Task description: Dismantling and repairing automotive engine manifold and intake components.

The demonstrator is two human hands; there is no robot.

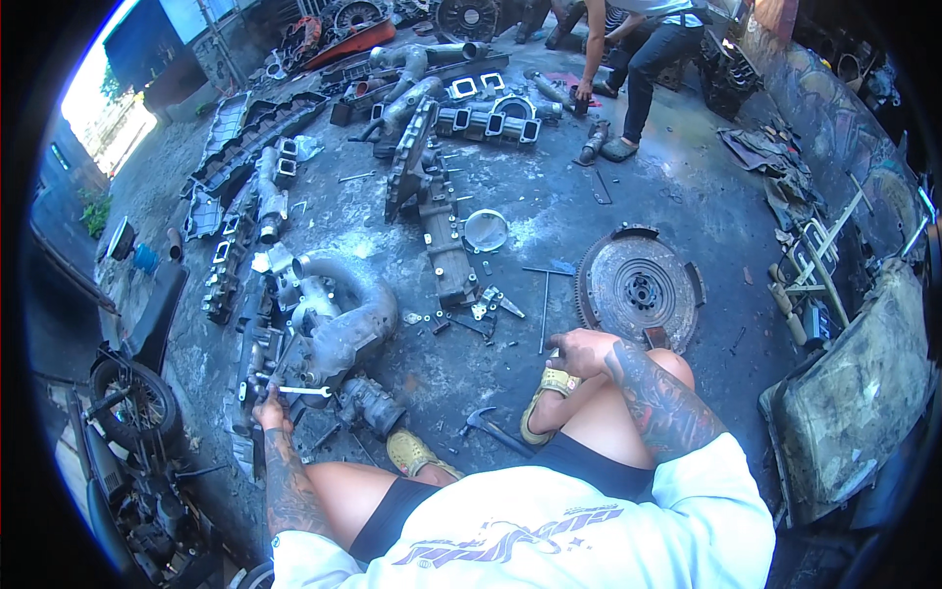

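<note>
My left hand (272, 412) is closed beside the engine parts at the left, with a silver open-ended wrench (306, 391) sticking out of it to the right. Just beyond lies a large grey metal housing with a curved pipe (363, 309). My right hand (581, 351) is in front of my right knee, fingers curled together; whatever they pinch, if anything, is too small to make out. Close to it, a long T-handled tool (546, 309) lies on the floor. Right of that tool rests a round toothed flywheel (638, 285).
A hammer (491, 427) lies between my feet. Ahead are a long metal manifold (446, 236), a round ring (486, 231) and several small bolts and brackets. Another person (643, 59) bends over parts at the back. A motorcycle (137, 461) stands left, a worn panel (844, 383) right.
</note>
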